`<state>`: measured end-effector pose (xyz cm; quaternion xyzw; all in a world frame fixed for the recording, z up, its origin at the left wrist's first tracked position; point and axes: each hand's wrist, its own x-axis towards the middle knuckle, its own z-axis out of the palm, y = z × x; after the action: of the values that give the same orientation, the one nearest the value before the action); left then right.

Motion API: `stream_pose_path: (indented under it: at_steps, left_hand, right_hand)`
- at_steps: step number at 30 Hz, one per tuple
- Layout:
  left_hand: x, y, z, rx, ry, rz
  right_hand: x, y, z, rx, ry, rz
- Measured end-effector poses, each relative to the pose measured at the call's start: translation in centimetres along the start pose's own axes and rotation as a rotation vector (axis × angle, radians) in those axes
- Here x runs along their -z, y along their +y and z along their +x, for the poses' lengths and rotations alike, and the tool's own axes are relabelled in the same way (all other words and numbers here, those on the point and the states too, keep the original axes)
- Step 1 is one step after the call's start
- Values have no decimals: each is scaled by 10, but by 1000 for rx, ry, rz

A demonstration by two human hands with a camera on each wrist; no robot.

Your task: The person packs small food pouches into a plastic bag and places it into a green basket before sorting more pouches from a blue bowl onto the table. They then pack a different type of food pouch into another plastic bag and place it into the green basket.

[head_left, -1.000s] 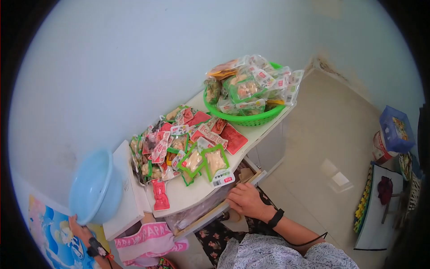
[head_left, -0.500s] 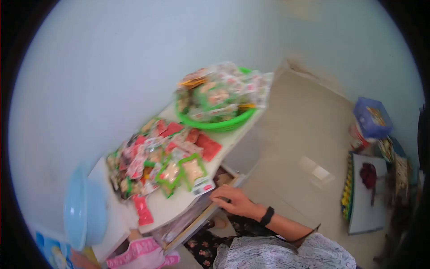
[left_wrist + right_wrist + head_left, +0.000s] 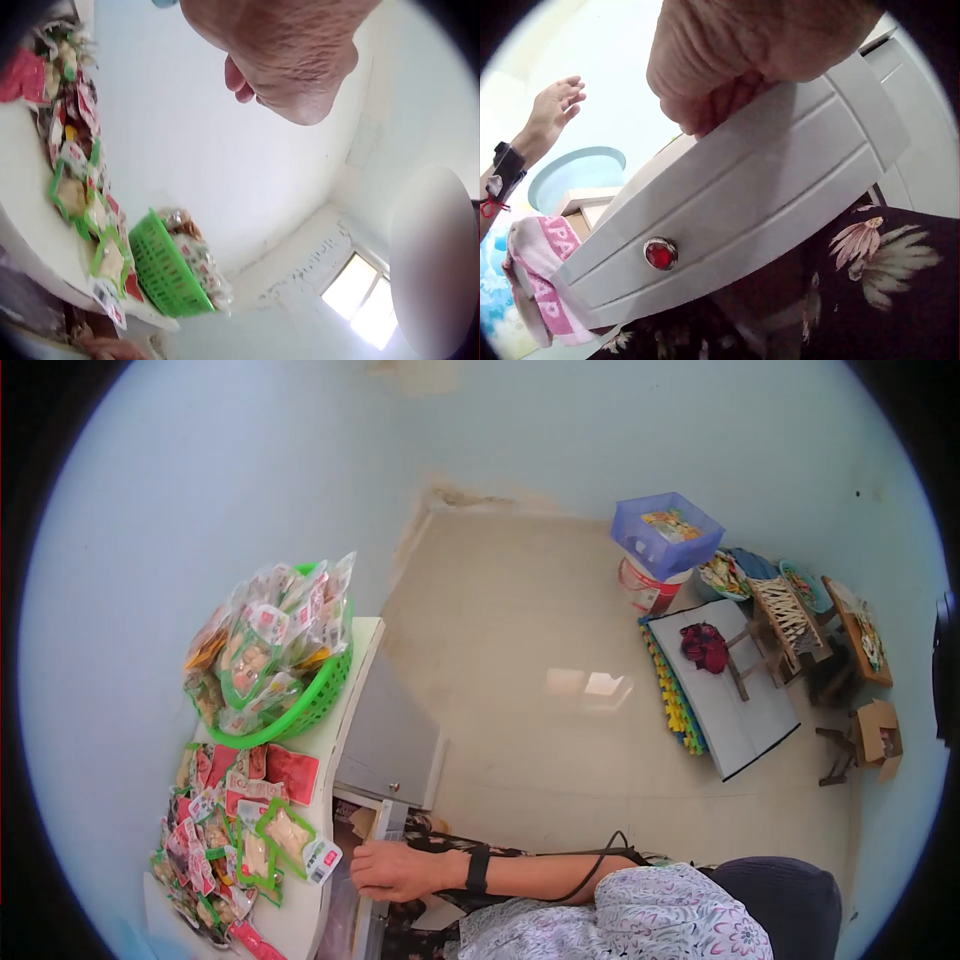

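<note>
My right hand (image 3: 395, 870) lies over the top edge of a pulled-out drawer, its fingers curled over the white drawer front (image 3: 727, 202), which has a red knob (image 3: 660, 254). My left hand (image 3: 555, 109) is raised with loosely bent fingers and holds nothing; it shows above a light blue basin (image 3: 577, 172) in the right wrist view. On the white table (image 3: 312, 905) near the right hand lie many food packets (image 3: 215, 835), some red, some green-edged with pale contents. A green basket (image 3: 325, 695) heaped with clear packets stands at the far end.
A pink and white towel (image 3: 551, 277) hangs beside the drawer. Across the floor (image 3: 500, 660) stand a purple crate (image 3: 650, 545) on a bucket (image 3: 650, 590), a folded mat (image 3: 725, 700), stools and an open carton (image 3: 878, 738). A dark chair back (image 3: 785, 905) is at lower right.
The head view has swung right, showing more of the floor and far wall. My left hand, earlier at the basin's rim, is now off it. My right hand stays on the drawer.
</note>
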<state>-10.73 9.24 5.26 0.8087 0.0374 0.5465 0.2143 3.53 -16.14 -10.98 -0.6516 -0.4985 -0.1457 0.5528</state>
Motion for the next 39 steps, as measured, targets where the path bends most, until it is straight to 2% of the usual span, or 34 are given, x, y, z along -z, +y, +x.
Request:
stream_pose_path:
  at_steps: [2,3,5,6,7,8,9,10,11,13,17,20,21,24,27,30,33,36,39]
  left_hand:
    - [-13,12,-16,-121,-188,106]
    - [-31,74,-1,-254,-222,167]
    - [-22,37,-70,210,-444,-176]
    - [-24,70,-55,76,-665,-156]
    - [-25,89,-58,54,-700,-159]
    - [-20,81,-77,222,-842,-351]
    - [-11,82,-88,432,-978,-422]
    - [-3,80,-106,612,-978,-540]
    - [7,75,-123,635,-1023,-576]
    - [30,66,-160,827,-1093,-716]
    - [69,54,-247,934,-930,-631]
    - [81,49,-299,1079,-864,-601]
    - [77,49,-318,1034,-750,-634]
    - [76,48,-317,1165,-627,-763]
    - [70,38,-319,922,-539,-716]
    - [68,35,-324,1039,-504,-723]
    - [63,33,-336,1017,-372,-677]
    - [56,28,-349,1027,-354,-739]
    - [69,25,-334,1265,-448,-881]
  right_hand:
    - [2,2,-1,-13,1,-17]
    - [1,3,-1,-11,-12,2]
    - [3,5,1,21,-13,8]
    - [10,-2,2,-47,-70,31]
    - [10,-5,0,-81,-93,28]
    - [11,-7,2,-53,-65,1]
    - [9,-7,1,-73,-83,-5]
    - [10,-12,2,-95,-84,5]
    - [11,-17,5,-112,-127,-40]
    - [7,-26,8,-91,-117,-81]
    - [0,-32,5,-94,-157,-148]
    - [-1,-35,5,-88,-211,-230]
    - [-2,-34,4,-98,-221,-267]
    - [-7,-34,2,-78,-213,-303]
    - [-4,-25,-6,-103,-278,-344]
    - [-5,-21,-8,-102,-288,-378]
    - [-7,-17,-10,-98,-254,-392]
    - [-13,-12,-9,-58,-239,-404]
    - [-3,-9,-10,-84,-274,-459]
